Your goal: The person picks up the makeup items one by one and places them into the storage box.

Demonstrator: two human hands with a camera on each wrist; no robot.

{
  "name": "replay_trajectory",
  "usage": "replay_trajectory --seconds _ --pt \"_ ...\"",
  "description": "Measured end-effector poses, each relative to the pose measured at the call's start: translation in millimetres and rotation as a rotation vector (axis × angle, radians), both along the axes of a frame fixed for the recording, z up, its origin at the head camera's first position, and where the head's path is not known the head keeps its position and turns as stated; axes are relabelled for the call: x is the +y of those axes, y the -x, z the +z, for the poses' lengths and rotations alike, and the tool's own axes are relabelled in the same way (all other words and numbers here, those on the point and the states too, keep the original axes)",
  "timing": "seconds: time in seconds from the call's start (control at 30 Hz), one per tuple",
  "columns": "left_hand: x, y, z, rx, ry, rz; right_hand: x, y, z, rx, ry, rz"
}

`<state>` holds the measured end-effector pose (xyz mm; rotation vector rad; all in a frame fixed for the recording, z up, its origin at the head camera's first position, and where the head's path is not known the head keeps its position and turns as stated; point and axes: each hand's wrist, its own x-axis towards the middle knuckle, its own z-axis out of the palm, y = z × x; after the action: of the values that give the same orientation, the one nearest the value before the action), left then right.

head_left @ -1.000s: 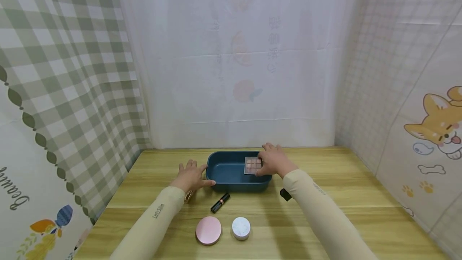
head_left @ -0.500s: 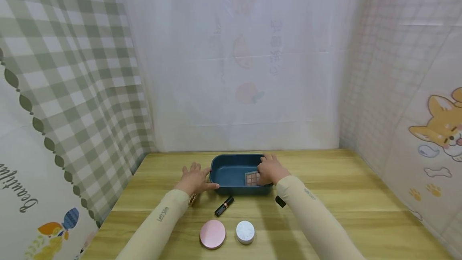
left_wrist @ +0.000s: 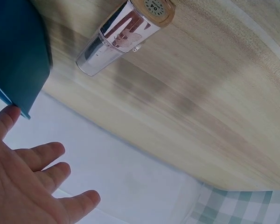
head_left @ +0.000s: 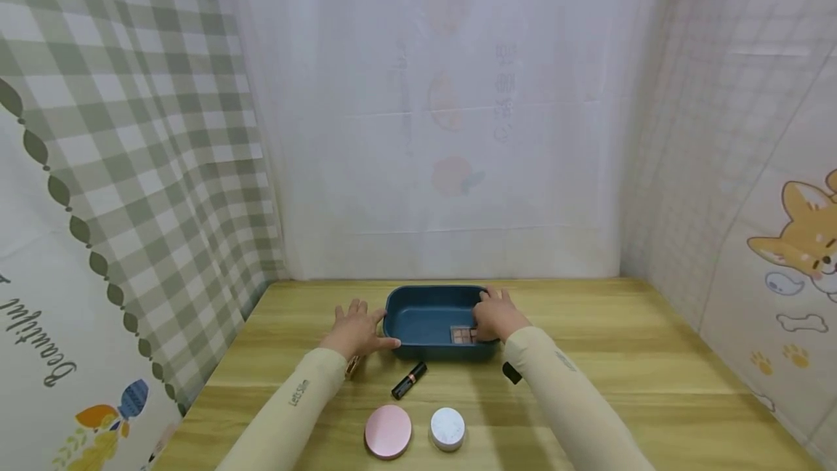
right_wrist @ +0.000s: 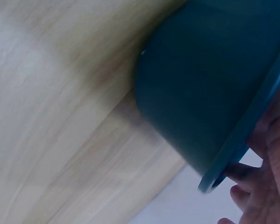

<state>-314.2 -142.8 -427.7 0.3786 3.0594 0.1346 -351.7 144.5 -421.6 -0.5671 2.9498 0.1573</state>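
My right hand [head_left: 498, 317] reaches over the right side of a dark blue rectangular bin [head_left: 418, 322]. Its fingers hold the edge of an eyeshadow palette [head_left: 463, 335] low in the bin's front right corner; the palette's right part is hidden by the hand. In the right wrist view, the fingers bend over the bin's rim [right_wrist: 252, 116] and their tips are out of sight. My left hand [head_left: 356, 333], fingers spread, touches the bin's left end. The left wrist view shows one fingertip against the bin's edge [left_wrist: 18, 56], the other fingers extended and holding nothing.
Below the left wrist lies a clear and rose-gold cosmetic tube [left_wrist: 119, 37]. A black lipstick tube [head_left: 409, 381] is in front of the bin. Nearer stand a pink round compact [head_left: 389, 432] and a white round jar [head_left: 447, 429]. A small black object [head_left: 512, 373] shows beside the right sleeve.
The right hand has lowered the eyeshadow palette into the bin and towards its front right corner. The left hand stays at the bin's left end. The head view has shifted slightly.
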Motion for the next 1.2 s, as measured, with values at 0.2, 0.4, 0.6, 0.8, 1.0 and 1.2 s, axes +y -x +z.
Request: replay_trajectory --seconds 0.2,0.4,0.6,0.8,1.0,1.2 --pt "-0.2 -1.9 3.1 -0.005 -0.034 -0.001 11 -2.2 2.5 0.062 0.099 0.012" --pt "-1.6 -4.1 8.0 -0.007 -0.032 -0.012 25 -3.1 5.7 0.111 0.130 0.024" --pt "-1.8 -5.0 6.1 0.000 -0.025 -0.006 38 -9.3 8.4 0.141 0.171 0.015" --pt "-0.6 -4.2 3.5 0.003 -0.020 -0.016 49 -17.0 6.7 0.192 0.208 0.044" --pt "-2.5 -2.7 2.5 -0.006 -0.023 -0.008 52 -25.9 6.9 0.241 0.249 0.093" --pt "-2.1 -2.6 2.6 -0.016 -0.030 -0.004 54 -39.3 5.3 0.276 0.288 0.126"
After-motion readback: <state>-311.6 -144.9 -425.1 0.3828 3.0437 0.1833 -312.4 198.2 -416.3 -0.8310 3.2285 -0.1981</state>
